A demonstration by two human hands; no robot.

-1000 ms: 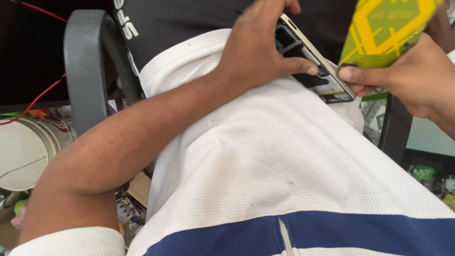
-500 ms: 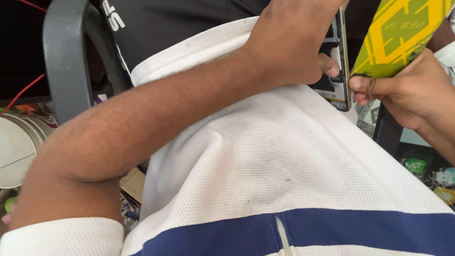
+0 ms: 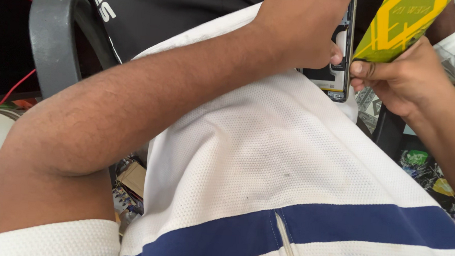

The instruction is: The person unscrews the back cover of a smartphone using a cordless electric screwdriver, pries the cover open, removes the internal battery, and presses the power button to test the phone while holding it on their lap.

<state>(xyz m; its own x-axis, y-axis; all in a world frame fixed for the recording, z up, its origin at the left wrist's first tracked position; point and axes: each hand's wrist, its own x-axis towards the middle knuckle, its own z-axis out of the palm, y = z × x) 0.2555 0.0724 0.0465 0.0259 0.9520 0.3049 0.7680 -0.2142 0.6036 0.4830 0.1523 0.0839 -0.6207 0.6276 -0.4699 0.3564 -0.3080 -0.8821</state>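
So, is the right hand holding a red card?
No, the right hand pinches a green card with yellow lines beside the opened phone.

The left arm crossed the body from the lower left, bent sharply at the elbow, bare forearm slanting up to the top of the view. The left hand (image 3: 301, 29) was curled with its back toward the camera, the thumb tip pressed out to the right. The right hand (image 3: 401, 79) came in from the right edge, its forearm angled down and away, fingers (image 3: 365, 70) pinched together and pointing left, just beside the left thumb.
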